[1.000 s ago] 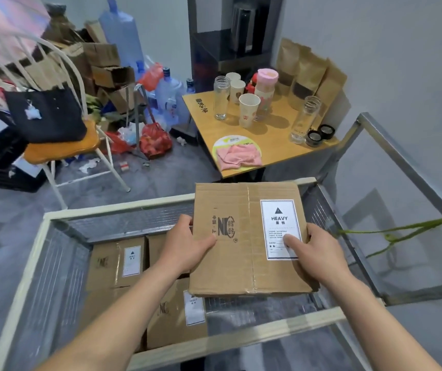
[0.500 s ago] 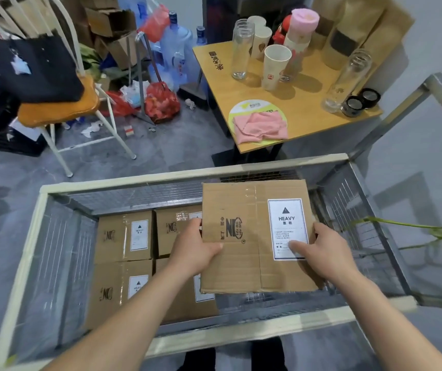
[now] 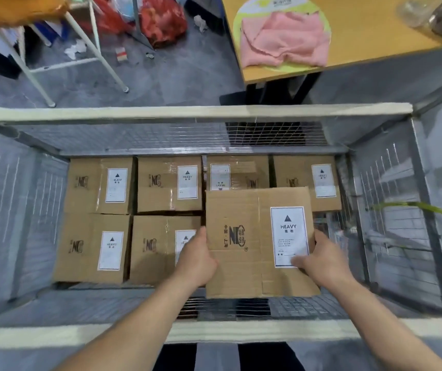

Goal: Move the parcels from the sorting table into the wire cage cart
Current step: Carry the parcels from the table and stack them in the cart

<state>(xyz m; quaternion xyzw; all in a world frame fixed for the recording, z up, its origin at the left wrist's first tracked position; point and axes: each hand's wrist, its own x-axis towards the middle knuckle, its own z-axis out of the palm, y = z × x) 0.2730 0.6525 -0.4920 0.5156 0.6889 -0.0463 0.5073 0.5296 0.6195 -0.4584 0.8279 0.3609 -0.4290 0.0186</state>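
I hold a brown cardboard parcel [image 3: 244, 245] with a white HEAVY label inside the wire cage cart [image 3: 193, 112], above its right front part. My left hand [image 3: 197, 257] grips the parcel's left edge. My right hand [image 3: 319, 261] grips its right edge, thumb on the label. Several like parcels [image 3: 99, 183] lie flat on the cart floor in two rows; the held parcel hides part of the back row.
A wooden table [image 3: 361, 36] with a pink cloth [image 3: 281, 41] stands beyond the cart's far rim. A white chair's legs [image 3: 94, 52] and red bags [image 3: 161, 20] are on the grey floor at back left. A green strap [image 3: 428, 210] crosses the cart's right wall.
The parcel has gone down into the cart, and my view has tilted downward, so more of the parcels on the cart floor show. Both hands keep their grip.
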